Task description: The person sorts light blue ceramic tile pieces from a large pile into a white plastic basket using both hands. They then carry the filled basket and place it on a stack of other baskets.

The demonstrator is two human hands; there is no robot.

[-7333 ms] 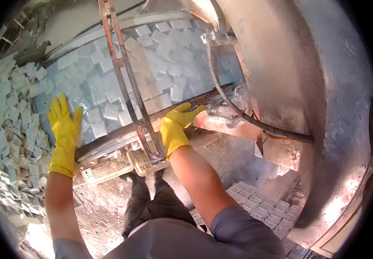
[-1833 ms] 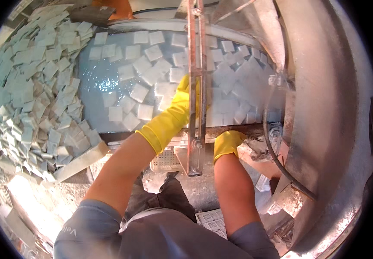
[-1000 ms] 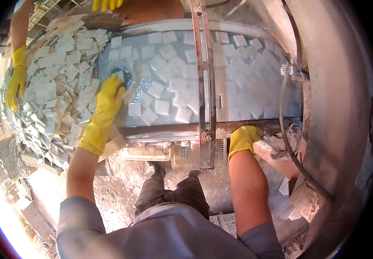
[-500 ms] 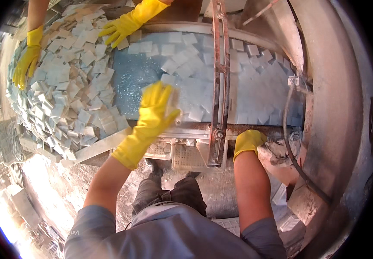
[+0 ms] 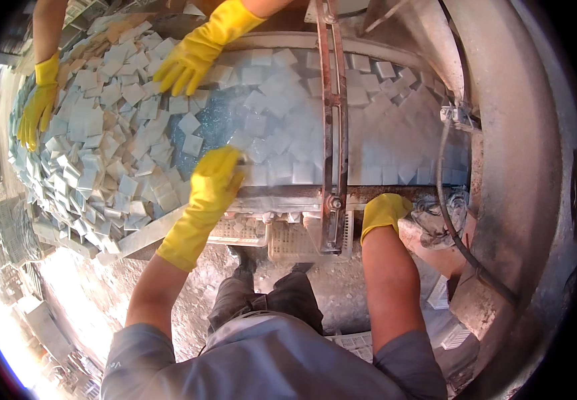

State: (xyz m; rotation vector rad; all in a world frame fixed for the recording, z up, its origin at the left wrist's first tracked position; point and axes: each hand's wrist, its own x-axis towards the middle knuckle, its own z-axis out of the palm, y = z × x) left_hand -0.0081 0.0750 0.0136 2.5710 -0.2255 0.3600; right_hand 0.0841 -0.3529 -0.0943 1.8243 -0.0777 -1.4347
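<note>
Two pale baskets [image 5: 305,241] with holes sat under the near side of the wet blue belt [image 5: 216,123]; what they held was hard to see. White square tiles [image 5: 302,172], too many to count, lay on the belt, and a big heap [image 5: 102,127] of them sat to its left. The person's left hand [image 5: 217,179], in a yellow glove, was at the near left part, fingers bent and close together, with tiles just to its right. I could not tell if it pinched one. The right hand [image 5: 385,213] was at the near rail [image 5: 282,191], right of one metal bar [image 5: 334,100], its fingers hidden, so I could not tell their state. A co-worker's two gloved hands [image 5: 190,61] were at the far left.
</note>
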